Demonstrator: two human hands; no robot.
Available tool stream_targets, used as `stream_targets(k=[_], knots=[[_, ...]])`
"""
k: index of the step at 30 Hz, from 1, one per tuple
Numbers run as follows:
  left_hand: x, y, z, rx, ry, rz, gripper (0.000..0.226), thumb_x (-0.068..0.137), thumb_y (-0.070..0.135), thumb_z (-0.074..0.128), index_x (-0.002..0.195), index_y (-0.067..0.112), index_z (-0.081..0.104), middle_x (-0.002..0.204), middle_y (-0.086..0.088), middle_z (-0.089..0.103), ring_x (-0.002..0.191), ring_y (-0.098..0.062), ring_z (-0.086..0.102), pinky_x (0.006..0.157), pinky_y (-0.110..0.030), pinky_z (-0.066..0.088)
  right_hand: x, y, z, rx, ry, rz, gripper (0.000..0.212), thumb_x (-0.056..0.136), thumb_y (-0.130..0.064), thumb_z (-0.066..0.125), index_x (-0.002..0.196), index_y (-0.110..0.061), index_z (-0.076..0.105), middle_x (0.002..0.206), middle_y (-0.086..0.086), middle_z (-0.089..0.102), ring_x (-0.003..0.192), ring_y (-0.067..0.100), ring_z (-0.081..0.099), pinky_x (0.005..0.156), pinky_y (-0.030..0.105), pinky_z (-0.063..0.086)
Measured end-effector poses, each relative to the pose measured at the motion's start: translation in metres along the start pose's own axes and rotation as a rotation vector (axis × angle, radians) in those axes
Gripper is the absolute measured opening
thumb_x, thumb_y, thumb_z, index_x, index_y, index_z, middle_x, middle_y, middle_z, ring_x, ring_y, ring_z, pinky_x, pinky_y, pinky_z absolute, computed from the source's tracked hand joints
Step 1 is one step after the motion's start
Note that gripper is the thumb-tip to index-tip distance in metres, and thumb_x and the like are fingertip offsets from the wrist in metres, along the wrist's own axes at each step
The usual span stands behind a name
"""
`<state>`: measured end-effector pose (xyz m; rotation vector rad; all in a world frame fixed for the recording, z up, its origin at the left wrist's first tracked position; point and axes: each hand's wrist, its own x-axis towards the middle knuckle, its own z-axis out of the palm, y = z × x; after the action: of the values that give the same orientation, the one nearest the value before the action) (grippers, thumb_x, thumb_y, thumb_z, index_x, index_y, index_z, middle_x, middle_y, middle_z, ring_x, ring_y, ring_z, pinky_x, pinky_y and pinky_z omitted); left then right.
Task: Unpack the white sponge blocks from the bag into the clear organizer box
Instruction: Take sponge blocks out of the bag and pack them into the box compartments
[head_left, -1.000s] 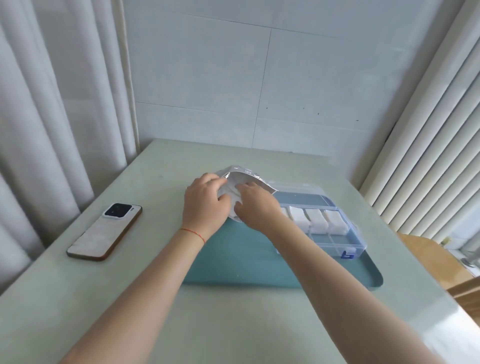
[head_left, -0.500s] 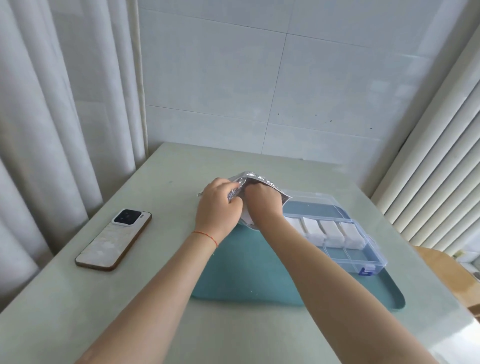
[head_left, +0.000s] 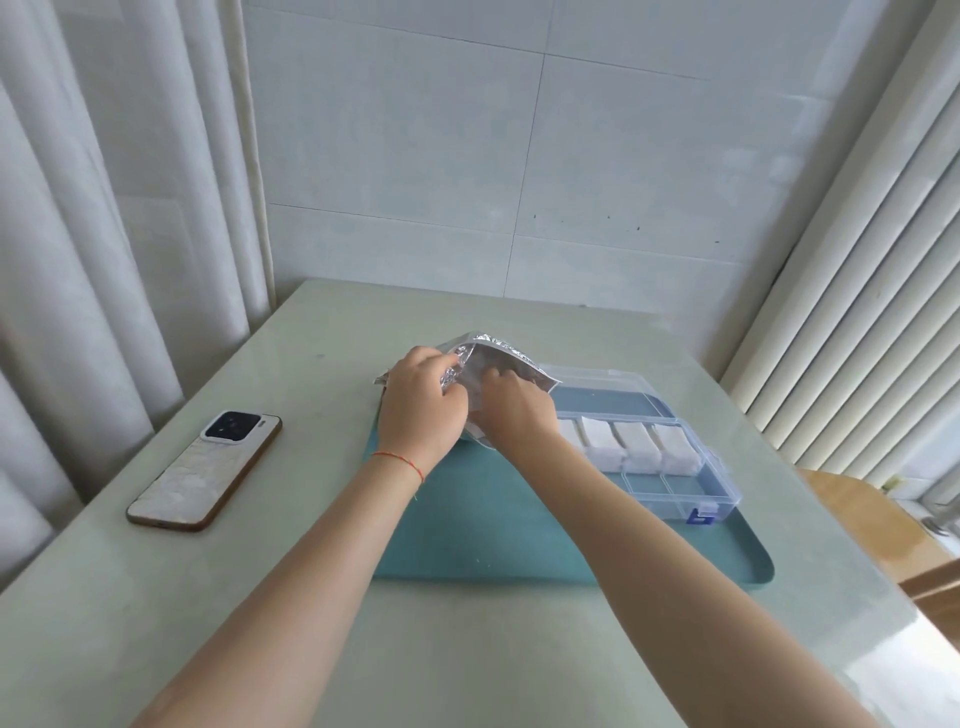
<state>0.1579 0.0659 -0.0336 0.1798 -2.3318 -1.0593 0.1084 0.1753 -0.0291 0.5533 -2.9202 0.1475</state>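
Note:
A silver foil bag (head_left: 511, 361) stands on the teal tray (head_left: 498, 530) with its mouth open. My left hand (head_left: 423, 408) grips the bag's near left edge. My right hand (head_left: 511, 405) reaches into the mouth, its fingertips hidden inside. Whether it holds a sponge block I cannot tell. The clear organizer box (head_left: 675, 483) lies open to the right of the bag, its lid (head_left: 608, 382) folded back. Several white sponge blocks (head_left: 636, 444) fill the row of compartments behind the empty front ones.
A phone (head_left: 205, 470) lies face down on the pale green table (head_left: 311, 623), left of the tray. Curtains hang on the left and vertical blinds on the right. A wooden chair (head_left: 878, 535) stands past the table's right edge.
The view has tilted up a little. My right hand's fingers have pushed further into the bag's mouth while my left hand keeps its grip on the edge.

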Motion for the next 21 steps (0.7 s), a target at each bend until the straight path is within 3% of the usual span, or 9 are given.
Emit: stream_targets(k=[2,4,7,10,12,14,17,21], knots=[[-0.002,0.001,-0.001,0.001,-0.003,0.000,0.043,0.083,0.000,0.050,0.122,0.008,0.067,0.120,-0.004,0.058,0.113,-0.022,0.052,0.098,-0.029,0.040,0.002,0.000,-0.001,-0.031,-0.028,0.028,0.036,0.089,-0.003,0.060,0.123,-0.006,0.053,0.120,0.010,0.064,0.111,0.029,0.062,0.078,0.033,0.046],[-0.003,-0.001,-0.002,0.002,-0.005,-0.003,0.043,0.082,-0.001,0.050,0.122,0.008,0.067,0.119,-0.003,0.058,0.113,-0.022,0.052,0.098,-0.028,0.040,0.004,0.001,-0.002,-0.048,-0.032,0.031,0.033,0.086,0.001,0.058,0.118,-0.006,0.058,0.116,0.010,0.066,0.108,0.031,0.063,0.075,0.032,0.044],[-0.003,-0.003,-0.002,0.002,-0.003,-0.004,0.044,0.082,-0.002,0.050,0.122,0.007,0.067,0.118,-0.004,0.058,0.112,-0.023,0.052,0.098,-0.029,0.040,0.002,0.002,-0.005,-0.069,-0.012,0.004,0.027,0.085,-0.003,0.060,0.111,-0.006,0.060,0.110,0.010,0.066,0.102,0.032,0.063,0.071,0.032,0.041],[-0.001,-0.003,-0.001,-0.002,-0.007,-0.003,0.045,0.082,-0.002,0.050,0.123,0.006,0.066,0.120,-0.005,0.058,0.113,-0.023,0.052,0.099,-0.029,0.040,-0.001,0.006,-0.007,-0.021,0.104,-0.005,0.007,0.093,-0.013,0.053,0.099,-0.011,0.057,0.100,0.007,0.065,0.089,0.030,0.062,0.064,0.030,0.035],[0.000,-0.002,0.000,-0.009,-0.010,-0.013,0.046,0.082,-0.001,0.049,0.125,0.006,0.065,0.122,-0.005,0.058,0.114,-0.022,0.052,0.099,-0.029,0.040,-0.006,0.012,-0.008,0.069,0.194,0.010,0.012,0.098,-0.021,0.048,0.089,-0.013,0.050,0.096,0.006,0.063,0.078,0.029,0.053,0.061,0.031,0.032],[0.000,-0.001,0.001,-0.006,-0.014,-0.019,0.046,0.083,-0.001,0.049,0.125,0.007,0.065,0.122,-0.005,0.057,0.114,-0.024,0.051,0.100,-0.031,0.040,-0.012,0.019,-0.008,0.171,0.270,0.020,0.016,0.099,-0.026,0.048,0.090,-0.012,0.051,0.095,0.006,0.061,0.074,0.029,0.046,0.060,0.032,0.031],[-0.001,-0.001,0.004,0.000,-0.019,-0.011,0.045,0.083,-0.001,0.050,0.124,0.006,0.064,0.123,-0.007,0.057,0.115,-0.027,0.051,0.102,-0.035,0.039,-0.018,0.027,-0.007,0.282,0.405,-0.005,0.012,0.098,-0.022,0.050,0.098,-0.011,0.052,0.092,0.005,0.061,0.071,0.034,0.053,0.056,0.035,0.038],[-0.006,0.005,0.005,0.042,-0.014,-0.007,0.044,0.084,0.001,0.051,0.125,0.007,0.064,0.122,-0.009,0.054,0.118,-0.027,0.047,0.102,-0.032,0.037,-0.022,0.037,-0.009,0.316,0.433,-0.018,0.005,0.095,-0.015,0.049,0.099,-0.012,0.049,0.080,0.005,0.059,0.066,0.036,0.051,0.054,0.034,0.038]])
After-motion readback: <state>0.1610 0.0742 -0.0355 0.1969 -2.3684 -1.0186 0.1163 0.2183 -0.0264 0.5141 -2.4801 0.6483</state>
